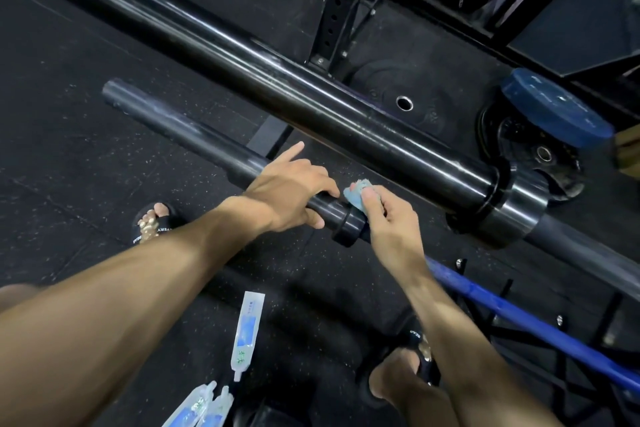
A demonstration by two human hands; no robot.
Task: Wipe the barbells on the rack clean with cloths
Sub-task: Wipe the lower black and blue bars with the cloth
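Two bare hands work on the nearer barbell [194, 135], a dark bar that runs from the upper left down to a collar [348, 225] between them. The left hand [291, 194] curls over the sleeve just left of the collar, forefinger pointing away, and steadies it. The right hand [384, 215] pinches a small crumpled blue cloth [356, 192] between thumb and fingers and presses it to the collar. A thicker barbell [277, 87] lies beyond both hands, parallel. Near the person's feet, below the hands, lie white and blue sachets [246, 333]. The wiping step appears underway at the collar. Next, the cloth likely needs to slide along the sleeve towards the left hand, which would have to shift clear.
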